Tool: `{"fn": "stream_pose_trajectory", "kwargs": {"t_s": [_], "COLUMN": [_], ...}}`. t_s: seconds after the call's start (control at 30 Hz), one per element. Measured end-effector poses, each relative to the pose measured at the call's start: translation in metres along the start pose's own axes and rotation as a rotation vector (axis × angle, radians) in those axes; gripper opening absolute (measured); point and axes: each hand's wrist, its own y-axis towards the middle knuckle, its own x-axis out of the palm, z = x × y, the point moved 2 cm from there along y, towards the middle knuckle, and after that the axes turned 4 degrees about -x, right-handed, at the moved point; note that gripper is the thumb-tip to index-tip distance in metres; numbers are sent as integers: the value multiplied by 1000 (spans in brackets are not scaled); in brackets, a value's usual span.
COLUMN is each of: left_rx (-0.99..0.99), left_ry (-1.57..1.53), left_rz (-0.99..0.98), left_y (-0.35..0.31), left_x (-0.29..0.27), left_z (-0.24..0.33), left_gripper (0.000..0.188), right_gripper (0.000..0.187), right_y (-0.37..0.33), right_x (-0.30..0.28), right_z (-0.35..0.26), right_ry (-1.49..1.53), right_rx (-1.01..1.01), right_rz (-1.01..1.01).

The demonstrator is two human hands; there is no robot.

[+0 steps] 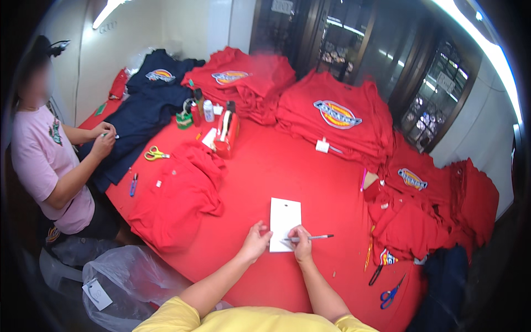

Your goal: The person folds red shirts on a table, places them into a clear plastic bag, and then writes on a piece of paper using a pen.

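A white card (285,213) with a small dark mark near its top lies flat on the red cloth in front of me. My right hand (301,246) rests on the card's lower right part, fingers pinched round a pen (321,237). The pen's dark end sticks out to the right, and its other end reaches over the card. Beside the card's left edge is my left hand (256,242), fingers loosely bent and apart, with nothing held in it. Its fingertips are at the card's edge; whether they press on it I cannot tell.
Stacks of red shirts (337,116) line the table's far and right sides. Yellow scissors (157,154), a red tape dispenser (225,135) and a loose red shirt (177,193) lie left; blue scissors (391,294) lie right. A co-worker (55,160) stands left by dark garments (141,119).
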Motion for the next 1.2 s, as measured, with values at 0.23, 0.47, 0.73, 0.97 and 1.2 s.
{"fn": "stream_pose_trajectory", "kwargs": {"t_s": [0.23,0.47,0.73,0.97,1.2], "left_rx": [339,1229,1404,1155,1071], "left_ry": [350,-341,-365,-43,-142], "left_rz": [27,194,-332,-644,-577], "left_y": [17,-17,-78,-88,-89], "left_x": [-38,-147,-178,-136,-153], "left_z": [49,333,612,651,644], "left_gripper": [16,41,20,31,29], "right_gripper": [19,11,14,14,14], "right_y": [-7,-29,-31,-35,-32], "right_x": [6,-38,-21,-23,-24], "right_z": [-39,-34,-26,-26,-19], "right_ry": [505,-76,-139,-173,-200], "right_rx": [96,139,109,86,80], "right_rz": [161,114,150,184,188]}}
